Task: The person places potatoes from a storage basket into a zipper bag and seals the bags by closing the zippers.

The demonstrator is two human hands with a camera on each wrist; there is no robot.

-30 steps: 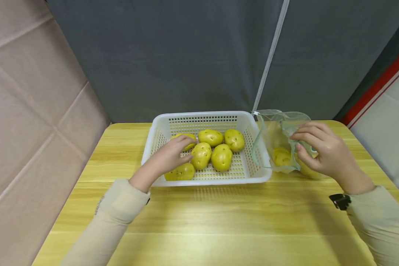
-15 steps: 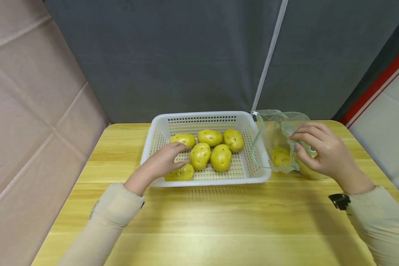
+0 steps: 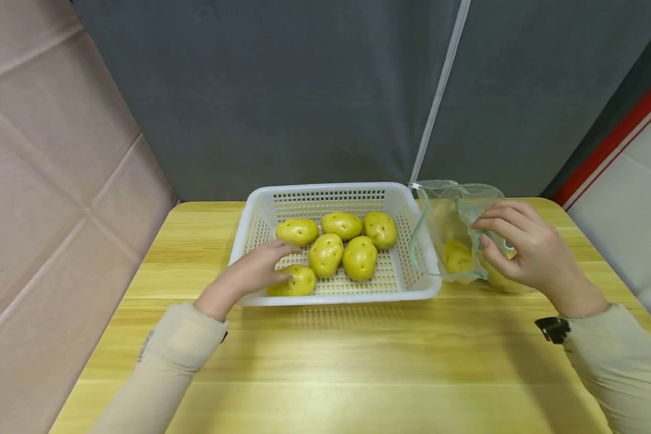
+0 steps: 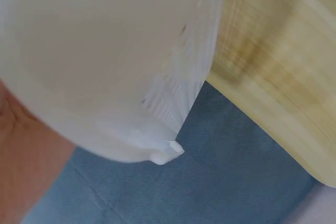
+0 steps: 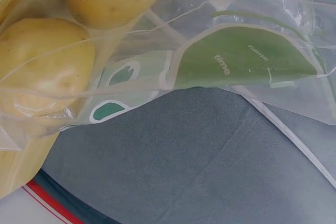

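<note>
In the head view, a white plastic basket [image 3: 336, 299] holds several yellow potatoes [image 3: 360, 258]. My left hand [image 3: 245, 276] reaches over the basket's left rim, fingers loosely bent. Its thumb tip overlaps the near-left potato [image 3: 299, 281]; contact cannot be told. The left wrist view shows the basket's wall [image 4: 100, 56] hiding the fingers. My right hand [image 3: 528, 253] pinches the rim of a clear zip bag [image 3: 439, 223], whose mouth gapes toward the basket. Inside the bag are potatoes [image 5: 42, 66], seen in the right wrist view beside a green printed label [image 5: 247, 56].
Basket and bag stand side by side toward the back of a wooden table [image 3: 358, 361]. A grey curtain [image 3: 282, 96] hangs behind it. Pale padded panels [image 3: 59, 199] rise on the left, and a white surface with a red stripe [image 3: 618, 141] on the right.
My left hand has drawn back left and toward me, away from the back-left potato to the near-left one. The right hand and bag have stayed nearly still.
</note>
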